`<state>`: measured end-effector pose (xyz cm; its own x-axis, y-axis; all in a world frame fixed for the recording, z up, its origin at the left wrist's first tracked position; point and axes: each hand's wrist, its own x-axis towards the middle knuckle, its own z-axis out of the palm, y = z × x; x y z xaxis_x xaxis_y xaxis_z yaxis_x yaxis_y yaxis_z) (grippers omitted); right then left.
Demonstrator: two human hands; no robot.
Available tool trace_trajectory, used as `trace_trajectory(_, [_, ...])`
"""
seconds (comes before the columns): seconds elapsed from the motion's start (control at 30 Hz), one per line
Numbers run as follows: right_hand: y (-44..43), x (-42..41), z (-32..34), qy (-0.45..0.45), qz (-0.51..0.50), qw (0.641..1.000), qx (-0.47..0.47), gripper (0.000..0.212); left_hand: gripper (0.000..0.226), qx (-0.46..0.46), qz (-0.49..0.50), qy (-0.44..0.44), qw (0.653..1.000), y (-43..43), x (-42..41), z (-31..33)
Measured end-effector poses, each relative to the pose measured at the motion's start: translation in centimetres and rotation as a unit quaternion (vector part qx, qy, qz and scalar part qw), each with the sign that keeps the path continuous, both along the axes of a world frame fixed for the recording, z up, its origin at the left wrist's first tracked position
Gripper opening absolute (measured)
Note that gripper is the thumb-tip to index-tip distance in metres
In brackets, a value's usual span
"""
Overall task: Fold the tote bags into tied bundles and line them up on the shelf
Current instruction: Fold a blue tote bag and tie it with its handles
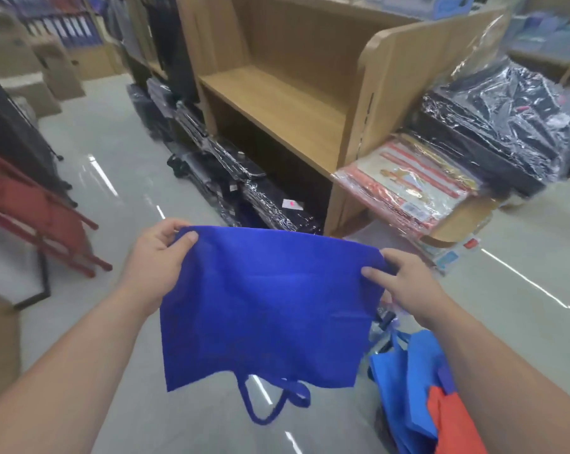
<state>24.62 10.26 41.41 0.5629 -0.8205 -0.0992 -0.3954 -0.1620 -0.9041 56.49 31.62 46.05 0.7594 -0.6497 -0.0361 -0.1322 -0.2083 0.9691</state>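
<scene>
**Tote bag (264, 306) held up flat, handles hanging down**

The tote bag is deep blue and hangs spread in the air between the person's two hands, over the glossy pale floor (113, 178) and a little in front of the wooden shelf (277, 103). It is upside down: the straight edge is on top and the two loop handles (270, 401) dangle from the lower edge.

The left hand (159, 253) pinches the top left corner, thumb laid on the near face and the fingers curled behind the cloth. The right hand (404, 283) holds the top right corner the same way, thumb in front and fingers tucked behind, with the fabric bunched a little there. Both forearms are bare and reach in from the bottom corners of the view.

Down by the right forearm lies a heap of other bags, light blue ones (408, 388) with an orange one (454, 421) on top at the near edge.

The middle board of the shelf is bare wood. Black plastic-wrapped packets (244, 178) lean in a row along its foot on the floor. To the right of the shelf sits a stack of red-and-white packets (414, 188) on an open carton, and behind it a large dark bundle under clear film (506, 126). At the left stands a red folding frame (31, 208), with cardboard boxes (31, 70) farther back.
</scene>
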Motion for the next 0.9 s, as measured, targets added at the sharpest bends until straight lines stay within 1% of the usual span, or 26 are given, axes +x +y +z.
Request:
trace_trajectory(0.1, [-0.9,5.0,0.0,-0.028,0.001,1.0,0.007,0.007,0.011,-0.012,0.013,0.002,1.0,-2.0,5.3,-0.2])
trace_trajectory(0.23, [-3.9,11.4,1.6,-0.041,-0.019,0.997,-0.057,0.008,0.014,-0.018,0.043,-0.004,0.999,-6.3,10.7,-0.6])
trace_trajectory(0.37, [-8.6,18.1,2.7,-0.068,-0.04,0.994,-0.07,0.012,0.015,-0.018,0.073,-0.006,0.997,-10.7,15.7,-0.4])
trace_trajectory(0.5, [-14.0,24.1,3.9,-0.113,-0.034,0.993,-0.021,0.014,0.017,0.007,0.109,-0.01,0.994,-13.8,19.9,-0.2])
trace_trajectory(0.57, [-16.7,26.7,4.8,-0.146,-0.041,0.988,0.017,0.011,0.013,0.019,0.099,-0.003,0.995,-15.3,21.8,-0.4])
trace_trajectory(0.67, [-20.5,30.3,5.8,-0.19,-0.048,0.976,0.097,0.011,0.005,0.017,0.093,0.032,0.995,-17.5,25.0,-1.5])
trace_trajectory(0.77, [-23.9,32.9,5.6,-0.175,-0.033,0.973,0.15,0.013,0.01,0.01,0.084,0.063,0.994,-20.4,27.8,-2.6])
trace_trajectory(0.83, [-25.8,34.1,5.2,-0.12,-0.009,0.982,0.146,0.009,0.011,-0.018,0.105,0.083,0.991,-23.0,30.2,-3.0])
trace_trajectory(0.9, [-27.4,35.3,5.0,-0.091,0.001,0.986,0.138,0.008,0.009,-0.042,0.117,0.088,0.988,-26.1,33.2,-3.2])
